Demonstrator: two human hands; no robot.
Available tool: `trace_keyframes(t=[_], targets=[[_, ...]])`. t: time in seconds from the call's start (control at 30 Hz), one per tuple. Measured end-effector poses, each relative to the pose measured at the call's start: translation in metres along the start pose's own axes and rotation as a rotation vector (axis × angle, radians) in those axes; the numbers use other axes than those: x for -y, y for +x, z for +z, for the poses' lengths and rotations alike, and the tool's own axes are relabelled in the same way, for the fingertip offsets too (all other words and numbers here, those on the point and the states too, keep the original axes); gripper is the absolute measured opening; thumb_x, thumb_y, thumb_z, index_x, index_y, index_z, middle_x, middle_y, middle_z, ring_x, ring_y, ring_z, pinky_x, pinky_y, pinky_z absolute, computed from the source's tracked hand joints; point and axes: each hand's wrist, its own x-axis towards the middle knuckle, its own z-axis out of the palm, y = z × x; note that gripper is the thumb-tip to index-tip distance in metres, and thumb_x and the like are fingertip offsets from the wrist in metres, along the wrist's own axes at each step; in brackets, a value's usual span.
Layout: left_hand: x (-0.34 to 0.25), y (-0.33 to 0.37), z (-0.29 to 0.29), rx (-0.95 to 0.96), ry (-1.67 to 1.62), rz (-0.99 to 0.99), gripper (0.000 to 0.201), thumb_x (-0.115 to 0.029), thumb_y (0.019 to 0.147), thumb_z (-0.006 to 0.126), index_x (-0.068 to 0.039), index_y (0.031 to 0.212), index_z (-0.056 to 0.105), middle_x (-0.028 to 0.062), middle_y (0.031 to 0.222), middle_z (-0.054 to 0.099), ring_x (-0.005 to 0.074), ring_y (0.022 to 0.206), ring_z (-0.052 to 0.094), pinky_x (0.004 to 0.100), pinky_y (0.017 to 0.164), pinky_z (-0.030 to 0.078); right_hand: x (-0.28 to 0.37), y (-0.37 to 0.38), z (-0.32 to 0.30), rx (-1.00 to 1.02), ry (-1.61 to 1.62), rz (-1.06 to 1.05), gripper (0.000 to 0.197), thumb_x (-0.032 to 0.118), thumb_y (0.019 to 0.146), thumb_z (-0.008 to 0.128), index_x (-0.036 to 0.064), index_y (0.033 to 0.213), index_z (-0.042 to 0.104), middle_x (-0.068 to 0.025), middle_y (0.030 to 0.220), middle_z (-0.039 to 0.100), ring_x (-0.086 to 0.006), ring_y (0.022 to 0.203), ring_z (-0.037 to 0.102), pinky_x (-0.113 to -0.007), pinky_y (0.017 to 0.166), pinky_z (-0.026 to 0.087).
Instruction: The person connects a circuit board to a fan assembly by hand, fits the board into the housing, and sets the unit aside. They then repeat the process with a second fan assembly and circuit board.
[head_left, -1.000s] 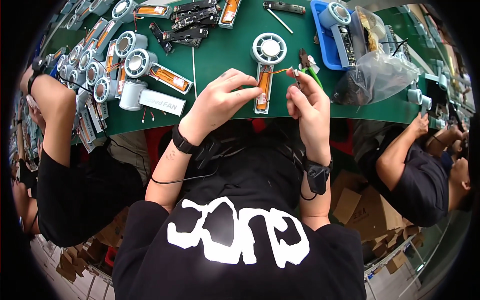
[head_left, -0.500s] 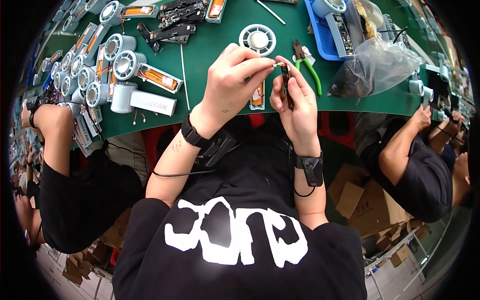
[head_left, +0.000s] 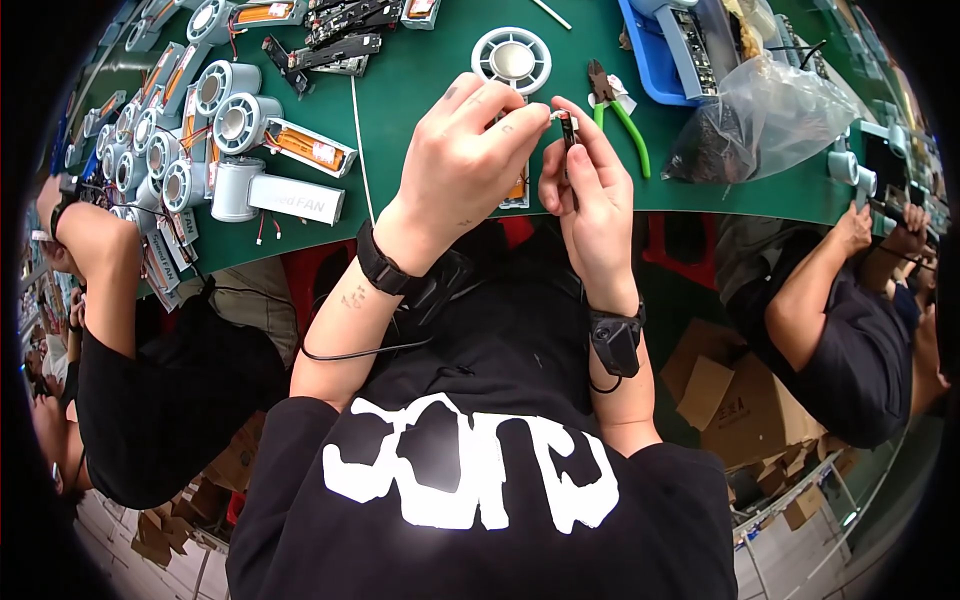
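Observation:
My right hand (head_left: 592, 180) is closed around a narrow black circuit board (head_left: 569, 132), its top end sticking up past the fingers. The fingertips of my left hand (head_left: 468, 150) pinch together at that top end, by a small white connector; whether a wire is between them is too small to see. Just beyond my hands a grey-blue handheld fan (head_left: 511, 60) lies on the green table, its handle mostly covered by my left hand. Right of the fan rest green-handled cutting pliers (head_left: 622, 117).
Several handheld fans (head_left: 240, 123) with open handles and orange batteries crowd the left side. Black circuit boards (head_left: 350, 45) are piled at the back. At right are a blue bin (head_left: 655, 75) and a clear plastic bag (head_left: 760, 120). Co-workers sit on both sides.
My left hand has turned, bringing its back more into view, while its fingertips stay at the board's end. The tabletop things appear slightly shifted as the view moved.

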Motion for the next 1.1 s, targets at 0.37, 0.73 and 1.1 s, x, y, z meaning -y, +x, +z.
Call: trace_keyframes(t=[0.37,0.73,1.1], targets=[[0.002,0.001,0.001,-0.016,-0.005,0.027,0.02,-0.001,0.077,0.08,-0.006,0.096,0.075,0.0038,0.085,0.066,0.0218,0.073,0.06,0.0317,0.062,0.051,-0.022,0.002,-0.002,-0.071,-0.621,-0.335,0.043,0.015,0.109,0.049,0.0019,0.15,0.05,-0.002,0.087,0.058,-0.0062,0.065,0.049,-0.021,0.059,0.043],[0.011,0.004,-0.014,0.16,-0.416,-0.288,0.018,-0.001,0.078,0.082,-0.004,0.096,0.079,0.0075,0.087,0.072,0.0181,0.075,0.071,0.0279,0.066,0.056,-0.007,0.006,-0.02,0.114,-0.746,-0.393,0.043,0.012,0.107,0.051,0.0013,0.149,0.051,-0.0035,0.085,0.059,-0.0083,0.061,0.049,-0.022,0.058,0.043],[0.021,0.007,-0.02,0.32,-0.463,-0.216,0.021,0.0,0.077,0.082,-0.003,0.098,0.079,0.0072,0.089,0.073,0.0177,0.078,0.072,0.0274,0.068,0.057,0.0,0.014,-0.031,0.291,-0.797,-0.437,0.043,0.01,0.106,0.052,0.0017,0.148,0.052,-0.0031,0.085,0.059,-0.0077,0.061,0.046,-0.022,0.056,0.039]])
